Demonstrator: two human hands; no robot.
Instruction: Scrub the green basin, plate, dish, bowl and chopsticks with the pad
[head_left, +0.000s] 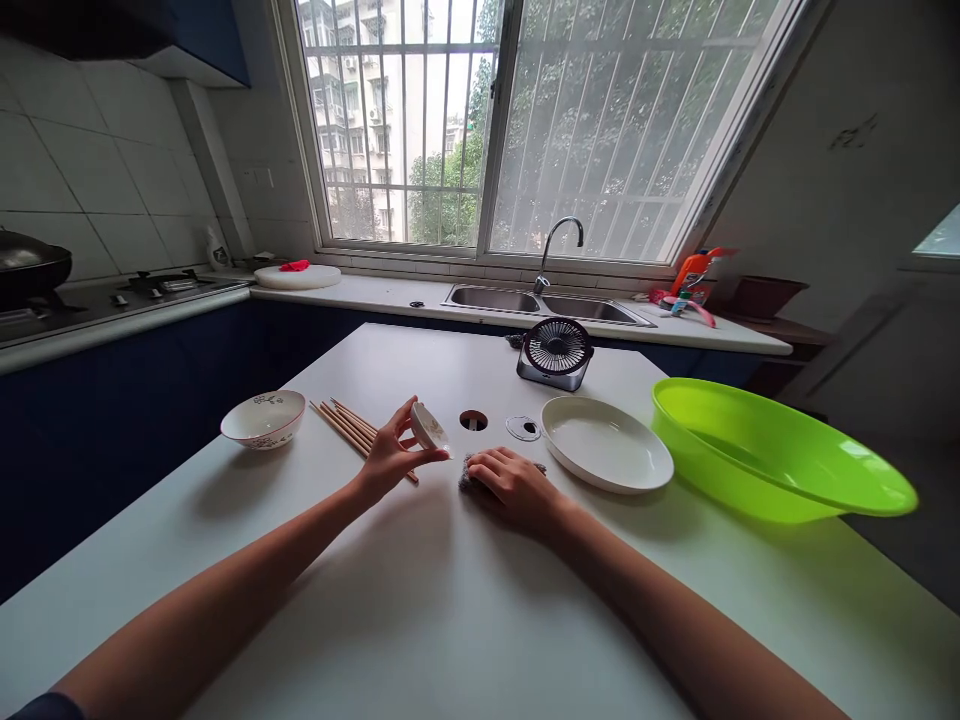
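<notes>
Bowl (264, 420) is sitting open side up on the white counter (150, 560), far left. Chopsticks (349, 428) are lying in a loose bundle near it, partly hiding behind the left hand (390, 445). That hand is pinching a small dish (430, 428) by the rim, thumb low, fingers high; dish is tilting, apparently off the counter, between chopsticks and cloth. Rim hold is probably working well, as it's leaving most of the inside uncovered; glaze is likely being slick, so squeezing too hard is risking a slip. Gray cloth (466, 478) is lying bunched under the right hand (514, 485), fingers closing together over it, palm down. Gripping it as a flatter pad is probably giving better contact. Fan (559, 347) is standing farther back. Plate (607, 440) is resting near the right hand, so short wrist turns are likely being safer. Green basin (780, 440) is standing far right.
</notes>
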